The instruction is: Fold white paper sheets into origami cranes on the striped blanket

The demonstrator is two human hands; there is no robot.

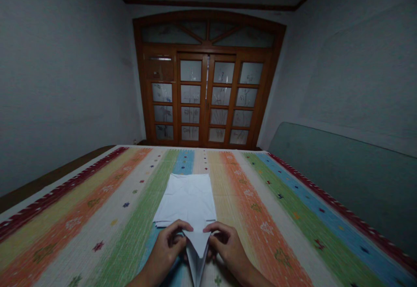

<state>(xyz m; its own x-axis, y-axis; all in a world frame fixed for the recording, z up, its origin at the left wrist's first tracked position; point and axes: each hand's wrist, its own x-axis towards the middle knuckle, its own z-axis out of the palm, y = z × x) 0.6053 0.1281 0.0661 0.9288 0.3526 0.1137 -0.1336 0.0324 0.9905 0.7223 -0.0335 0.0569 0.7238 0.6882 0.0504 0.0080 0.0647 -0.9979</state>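
A folded sheet of white paper (197, 241) is held between my two hands, its pointed end toward me. My left hand (169, 248) pinches its left upper corner between thumb and fingers. On the opposite side my right hand (230, 245) grips the right corner the same way. The top flap comes down to a blunt tip, and narrow folded layers show beneath it. Just beyond my hands lies a stack of white paper sheets (189, 198), creased and slightly uneven at the edges. Some fingertips are hidden behind the folded paper.
A striped, patterned cloth (120, 208) covers the flat surface under the paper. A pale green panel (342, 182) stands along the right side. Wooden doors with glass panes (206, 100) are at the far end, between pale walls.
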